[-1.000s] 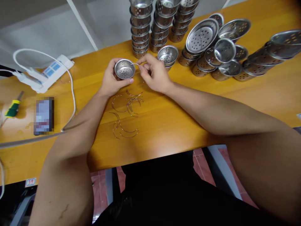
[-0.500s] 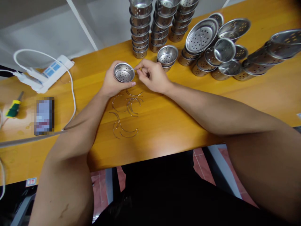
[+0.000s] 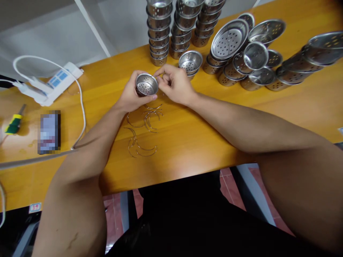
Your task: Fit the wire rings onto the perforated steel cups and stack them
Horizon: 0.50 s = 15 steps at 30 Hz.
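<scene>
My left hand [image 3: 130, 97] grips a small perforated steel cup [image 3: 146, 85] just above the orange table [image 3: 203, 132], its open mouth tilted toward me and to the right. My right hand [image 3: 175, 85] pinches a thin curved wire handle [image 3: 158, 75] at the cup's right rim. Several loose curved wire handles [image 3: 146, 121] lie on the table just below both hands.
Stacks of perforated steel cups [image 3: 159, 32] stand at the back, with a single cup [image 3: 190, 62] near my right hand and toppled stacks [image 3: 254, 60] to the right. At the left lie a white power strip [image 3: 55, 82], a phone [image 3: 49, 131] and a yellow-green screwdriver [image 3: 13, 124].
My left hand has shifted the cup slightly right and tilted its mouth more to the right. My right hand stays pinched on the wire at the cup's rim.
</scene>
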### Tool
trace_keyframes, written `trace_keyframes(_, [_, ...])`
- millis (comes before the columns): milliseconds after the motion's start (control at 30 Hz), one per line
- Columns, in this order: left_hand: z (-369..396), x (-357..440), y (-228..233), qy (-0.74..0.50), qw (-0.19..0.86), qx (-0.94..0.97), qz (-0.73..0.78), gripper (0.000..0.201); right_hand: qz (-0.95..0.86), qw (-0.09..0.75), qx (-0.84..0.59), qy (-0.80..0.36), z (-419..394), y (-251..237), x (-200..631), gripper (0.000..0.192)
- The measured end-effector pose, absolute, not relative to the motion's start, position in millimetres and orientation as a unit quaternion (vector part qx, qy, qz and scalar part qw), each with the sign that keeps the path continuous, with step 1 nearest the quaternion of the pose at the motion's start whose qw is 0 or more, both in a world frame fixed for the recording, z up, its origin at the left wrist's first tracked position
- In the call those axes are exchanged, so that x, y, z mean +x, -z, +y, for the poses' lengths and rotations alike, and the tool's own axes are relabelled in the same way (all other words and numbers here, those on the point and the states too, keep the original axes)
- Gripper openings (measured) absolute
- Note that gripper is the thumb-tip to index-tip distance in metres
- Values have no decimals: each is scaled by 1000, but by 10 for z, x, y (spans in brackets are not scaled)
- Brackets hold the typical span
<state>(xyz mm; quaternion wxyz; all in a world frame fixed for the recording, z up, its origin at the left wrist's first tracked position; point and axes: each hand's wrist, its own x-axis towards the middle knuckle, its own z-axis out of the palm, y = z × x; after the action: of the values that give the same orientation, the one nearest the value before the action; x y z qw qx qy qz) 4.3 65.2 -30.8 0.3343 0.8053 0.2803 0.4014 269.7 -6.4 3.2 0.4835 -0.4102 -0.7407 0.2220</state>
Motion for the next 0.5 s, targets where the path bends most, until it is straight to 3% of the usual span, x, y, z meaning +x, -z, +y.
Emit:
trace_keyframes(233, [472, 122, 161, -392, 347, 797, 303, 109, -738, 475, -420, -231, -90, -58, 2675, 20])
trace_keyframes(500, [366, 183, 37, -382, 355, 789, 324, 112, -727, 472, -432, -249, -123, -95, 2650, 36])
